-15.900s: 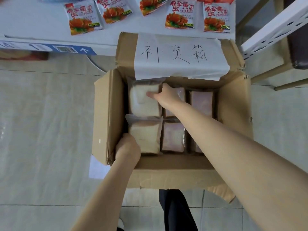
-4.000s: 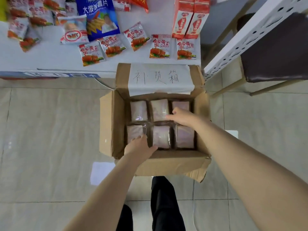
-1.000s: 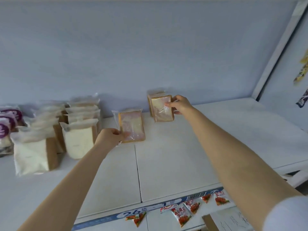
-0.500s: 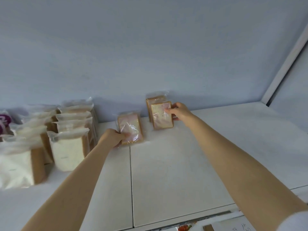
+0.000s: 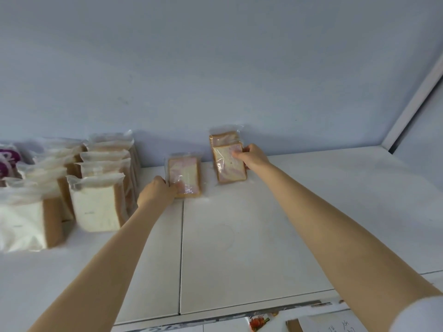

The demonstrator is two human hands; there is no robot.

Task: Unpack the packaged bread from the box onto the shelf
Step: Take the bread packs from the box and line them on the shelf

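On the white shelf [image 5: 239, 248], my left hand [image 5: 157, 192] grips the lower left corner of a pink-swirl bread packet [image 5: 184, 176] standing near the back wall. My right hand [image 5: 251, 156] holds the right edge of a second pink-swirl bread packet [image 5: 229, 165], which stands in front of a third packet [image 5: 224, 138] against the wall. The cardboard box [image 5: 323, 325] with its paper label shows only as a corner at the bottom edge, below the shelf.
Several packets of white bread [image 5: 96, 202] stand in rows at the shelf's left, with purple-labelled packets [image 5: 8, 161] at the far left. The shelf's upright post [image 5: 412, 104] rises at the right. A red snack packet [image 5: 259, 321] lies on the lower shelf.
Both hands have pushed their bread packets a little farther back on the shelf. My view has tilted up slightly, so the lower shelf shows less.
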